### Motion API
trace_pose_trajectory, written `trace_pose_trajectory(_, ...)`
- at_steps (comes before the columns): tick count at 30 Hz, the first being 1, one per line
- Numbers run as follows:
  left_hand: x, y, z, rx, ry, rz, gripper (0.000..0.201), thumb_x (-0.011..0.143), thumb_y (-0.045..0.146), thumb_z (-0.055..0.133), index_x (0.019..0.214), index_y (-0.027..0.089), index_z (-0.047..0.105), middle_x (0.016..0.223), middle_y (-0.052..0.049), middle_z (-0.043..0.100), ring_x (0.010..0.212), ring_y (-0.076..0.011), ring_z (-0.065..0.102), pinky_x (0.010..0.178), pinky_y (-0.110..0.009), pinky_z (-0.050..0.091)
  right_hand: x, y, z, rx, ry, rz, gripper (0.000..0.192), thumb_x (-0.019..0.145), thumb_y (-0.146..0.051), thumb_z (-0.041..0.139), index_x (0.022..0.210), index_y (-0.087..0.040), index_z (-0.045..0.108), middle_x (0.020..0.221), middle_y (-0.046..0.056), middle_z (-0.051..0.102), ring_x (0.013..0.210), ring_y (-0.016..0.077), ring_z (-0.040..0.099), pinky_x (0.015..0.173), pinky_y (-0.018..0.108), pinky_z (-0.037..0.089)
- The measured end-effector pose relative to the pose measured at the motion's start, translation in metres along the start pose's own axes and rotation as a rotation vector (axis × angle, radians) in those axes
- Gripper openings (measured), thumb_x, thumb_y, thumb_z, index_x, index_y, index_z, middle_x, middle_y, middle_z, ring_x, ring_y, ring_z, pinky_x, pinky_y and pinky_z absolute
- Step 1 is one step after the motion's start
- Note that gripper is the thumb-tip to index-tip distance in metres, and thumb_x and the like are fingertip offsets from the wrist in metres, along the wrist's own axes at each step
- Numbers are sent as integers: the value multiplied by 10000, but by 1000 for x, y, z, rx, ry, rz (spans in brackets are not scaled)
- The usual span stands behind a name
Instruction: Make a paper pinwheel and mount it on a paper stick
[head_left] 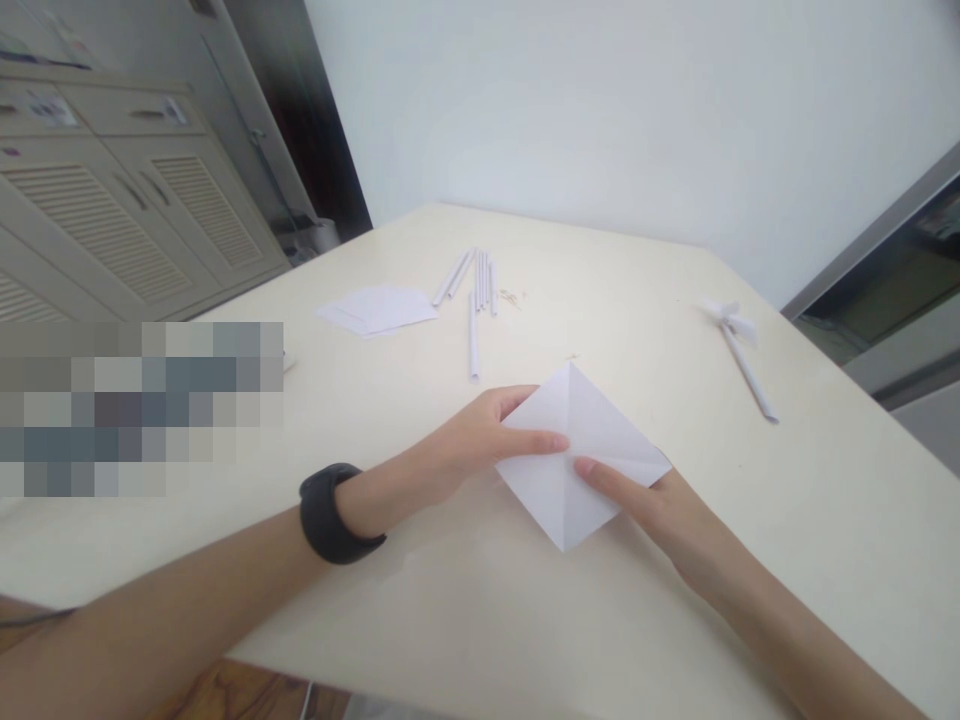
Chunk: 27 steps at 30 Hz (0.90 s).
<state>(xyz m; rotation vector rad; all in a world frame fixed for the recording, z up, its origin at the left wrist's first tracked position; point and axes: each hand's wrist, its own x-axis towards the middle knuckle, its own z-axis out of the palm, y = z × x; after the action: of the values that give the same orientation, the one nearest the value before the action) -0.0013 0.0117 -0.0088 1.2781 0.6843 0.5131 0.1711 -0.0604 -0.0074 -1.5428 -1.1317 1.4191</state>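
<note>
A white square of paper (581, 425), creased along its diagonals, lies like a diamond on the cream table (825, 520). My left hand (465, 445), with a black wristband (330, 515) on its wrist, holds the paper's left corner, thumb under and fingers pressed on top near the middle. My right hand (660, 510) comes from the lower right, its forefinger pressing the paper near the centre crease and the other fingers tucked under the right corner.
Several rolled white paper sticks (476, 285) lie at the far middle of the table beside a small stack of white sheets (379, 307). A paper pinwheel on a stick (739, 345) lies at the right. Louvred cabinets (127, 220) stand to the left.
</note>
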Motion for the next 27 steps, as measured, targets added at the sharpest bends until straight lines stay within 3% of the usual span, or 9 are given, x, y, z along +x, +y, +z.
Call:
trace_pose_trajectory(6, 0, -2, -1, -15, -22, -32, 350, 797, 225, 603, 1146, 212, 588, 1087, -72, 670, 919, -216, 642, 761, -314, 490, 3, 5, -3, 0, 32, 13, 253, 764, -346, 616, 990, -233, 626, 980, 81, 696, 905, 277, 641, 792, 414, 494)
trace_pose_trajectory(12, 1, -3, -1, 41, -71, 19, 423, 749, 160, 644, 1160, 238, 581, 1130, -52, 660, 1029, -250, 609, 824, -351, 487, 5, 4, -2, -29, 54, -30, 202, 761, -283, 592, 942, -210, 645, 910, 72, 712, 911, 269, 643, 754, 368, 510)
trace_pose_trajectory(20, 0, -3, 1, 70, -9, 1, 387, 758, 190, 630, 1141, 220, 591, 1099, -63, 671, 957, -241, 634, 815, -367, 489, 5, 7, -2, -70, 21, -69, 172, 773, -318, 594, 909, -223, 643, 910, 70, 689, 886, 259, 631, 794, 404, 483)
trace_pose_trajectory(27, 0, 1, 3, 127, 61, -5, 383, 739, 263, 665, 1114, 218, 606, 1035, -49, 691, 934, -235, 634, 777, -326, 483, 7, 1, -5, -4, 1, -127, 166, 773, -358, 579, 801, -198, 612, 711, 23, 612, 660, 174, 565, 556, 267, 406)
